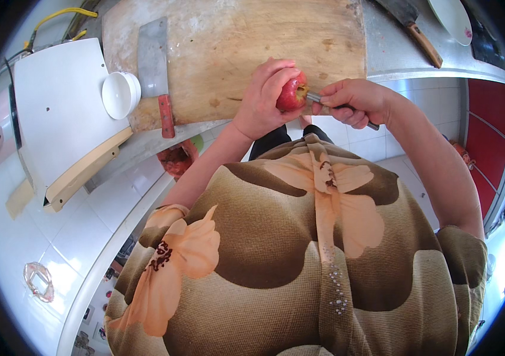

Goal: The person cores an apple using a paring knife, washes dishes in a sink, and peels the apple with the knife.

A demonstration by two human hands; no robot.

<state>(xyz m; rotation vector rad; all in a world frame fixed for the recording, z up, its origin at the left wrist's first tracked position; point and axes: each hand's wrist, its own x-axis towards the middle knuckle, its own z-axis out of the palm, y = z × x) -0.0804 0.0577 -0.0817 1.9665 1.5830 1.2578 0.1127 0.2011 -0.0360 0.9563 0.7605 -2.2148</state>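
A red apple (289,95) is held in my left hand (265,95) above the near edge of a wooden cutting board (234,40). Its hollow end, yellowish inside, faces right. My right hand (355,102) grips a slim metal tool with a dark handle (372,125), possibly a peeler or corer. The tool's metal end is at the apple's hollow; whether it goes inside I cannot tell. On the board's left part lies a cleaver with a red handle (166,116), its blade pointing away from me.
White bowls (116,95), one nested in another, stand left of the cleaver beside a white panel (61,107). A second knife with a wooden handle (425,44) and a white plate (453,20) lie on the metal counter (395,58). A reddish container (177,158) is below the counter.
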